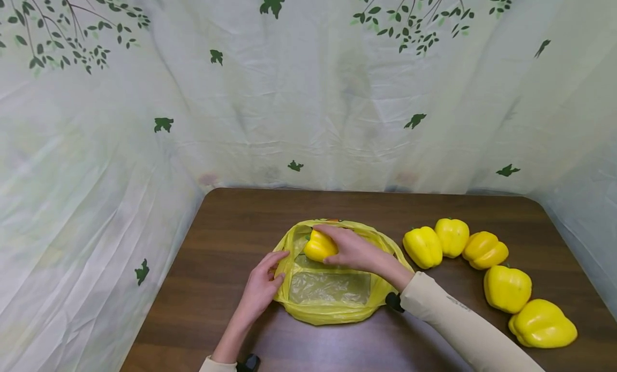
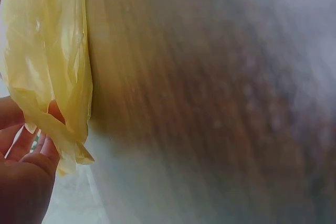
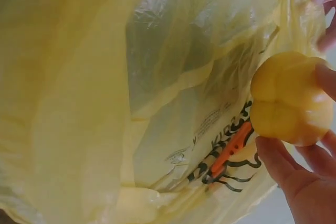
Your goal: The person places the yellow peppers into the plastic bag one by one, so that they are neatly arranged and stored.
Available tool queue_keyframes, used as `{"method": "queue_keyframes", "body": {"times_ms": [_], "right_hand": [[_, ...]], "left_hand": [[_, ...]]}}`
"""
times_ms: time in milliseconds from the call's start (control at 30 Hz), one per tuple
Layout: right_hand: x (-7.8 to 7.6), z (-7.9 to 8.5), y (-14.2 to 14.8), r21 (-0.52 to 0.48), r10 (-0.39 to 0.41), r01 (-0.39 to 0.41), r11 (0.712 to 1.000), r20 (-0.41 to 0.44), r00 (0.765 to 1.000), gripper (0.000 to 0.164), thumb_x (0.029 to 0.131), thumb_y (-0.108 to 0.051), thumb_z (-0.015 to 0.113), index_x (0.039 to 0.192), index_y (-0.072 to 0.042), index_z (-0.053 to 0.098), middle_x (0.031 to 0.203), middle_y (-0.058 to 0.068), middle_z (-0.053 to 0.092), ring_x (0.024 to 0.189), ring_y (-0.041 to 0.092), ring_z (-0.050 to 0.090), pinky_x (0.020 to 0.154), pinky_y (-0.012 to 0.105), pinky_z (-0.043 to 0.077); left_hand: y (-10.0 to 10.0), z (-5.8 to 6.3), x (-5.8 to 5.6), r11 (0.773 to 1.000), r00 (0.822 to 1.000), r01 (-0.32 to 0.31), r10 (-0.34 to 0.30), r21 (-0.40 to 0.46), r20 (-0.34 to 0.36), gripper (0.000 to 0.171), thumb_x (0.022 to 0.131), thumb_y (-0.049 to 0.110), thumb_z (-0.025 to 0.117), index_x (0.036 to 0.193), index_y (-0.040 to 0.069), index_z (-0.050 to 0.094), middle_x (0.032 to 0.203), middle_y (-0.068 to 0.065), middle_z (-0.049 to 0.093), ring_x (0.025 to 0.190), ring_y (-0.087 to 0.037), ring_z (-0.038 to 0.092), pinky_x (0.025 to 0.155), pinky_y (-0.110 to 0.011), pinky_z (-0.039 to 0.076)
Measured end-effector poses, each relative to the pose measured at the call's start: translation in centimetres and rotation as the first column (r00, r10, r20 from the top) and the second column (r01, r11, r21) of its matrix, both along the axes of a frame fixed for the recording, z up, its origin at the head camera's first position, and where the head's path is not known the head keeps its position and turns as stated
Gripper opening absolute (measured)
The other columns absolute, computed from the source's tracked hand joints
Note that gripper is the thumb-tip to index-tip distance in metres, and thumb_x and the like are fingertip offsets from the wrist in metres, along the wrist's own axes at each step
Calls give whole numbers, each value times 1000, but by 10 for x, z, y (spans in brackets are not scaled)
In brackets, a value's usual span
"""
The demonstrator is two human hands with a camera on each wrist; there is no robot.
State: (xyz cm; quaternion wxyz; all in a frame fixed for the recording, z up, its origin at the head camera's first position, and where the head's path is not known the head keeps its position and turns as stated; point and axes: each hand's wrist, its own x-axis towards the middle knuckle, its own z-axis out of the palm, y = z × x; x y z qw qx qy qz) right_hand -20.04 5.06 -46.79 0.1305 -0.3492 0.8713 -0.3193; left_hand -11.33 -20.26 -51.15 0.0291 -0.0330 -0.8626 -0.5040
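Observation:
A yellow plastic bag point(image 1: 332, 313) lies on the table with its mouth spread wide. My right hand point(image 1: 354, 249) grips a yellow bell pepper point(image 1: 320, 247) over the bag's opening. In the right wrist view, fingers and thumb hold the pepper point(image 3: 291, 98) by its sides, above the bag's printed inner wall point(image 3: 226, 150). At the bag's left rim is my left hand point(image 1: 260, 286), its thumb and fingers pinching the film. The left wrist view shows the bag's edge point(image 2: 52, 124) between those fingers; part of them is hidden behind the plastic.
Several yellow bell peppers point(image 1: 508, 289) stand in a curved row on the right of the brown wooden table point(image 1: 231, 227). A pale curtain point(image 1: 308, 104) with leaf prints hangs behind the table and along its sides.

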Motion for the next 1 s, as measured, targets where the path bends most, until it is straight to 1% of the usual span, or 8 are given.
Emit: {"method": "queue_keyframes", "body": {"times_ms": [100,300,500,733,867,1000], "right_hand": [[-2,-3,-3,-3,-5,5,1000,2,1000,78,84,-21,79,150,-11,39,139,2,52,114,16,53,100,37,42],[-7,-9,-8,-11,-13,13,1000,20,1000,79,82,-21,80,150,-11,40,136,3,54,111,17,55,97,38,44],[-10,-14,-11,-22,-37,39,999,62,997,80,82,-23,81,149,-9,40,136,5,55,111,17,55,96,37,44],[-12,-15,-13,-44,-95,101,994,121,988,78,83,-27,80,149,-12,41,132,3,57,106,15,57,93,35,46],[-12,-19,-16,-43,-148,155,987,133,980,77,84,-33,78,149,-13,41,131,5,58,100,15,58,88,34,47],[-10,-22,-18,-49,-203,213,976,153,967,80,84,-39,77,150,-14,39,134,8,56,102,16,58,88,36,48]], "left_hand": [[0,0,0,1000,1000,6,-6,-2,15,51,83,-13,65,127,13,65,126,-1,59,103,-21,58,85,-36,52],[1,-2,2,999,999,33,-33,14,6,54,82,-16,64,128,11,64,128,-4,59,100,-22,58,82,-32,52],[0,-2,3,999,999,44,-44,16,1,55,82,-18,62,128,12,64,128,-4,59,101,-23,57,83,-33,51],[1,1,3,999,999,39,-39,-9,18,54,82,-16,63,128,13,64,128,-2,58,102,-22,57,82,-33,51],[1,1,2,999,999,39,-39,-4,14,55,82,-16,63,128,13,64,128,-3,58,102,-22,57,83,-34,50],[0,1,1,999,999,38,-38,0,9,55,81,-16,63,128,13,64,127,-4,59,103,-23,57,82,-34,50]]}}
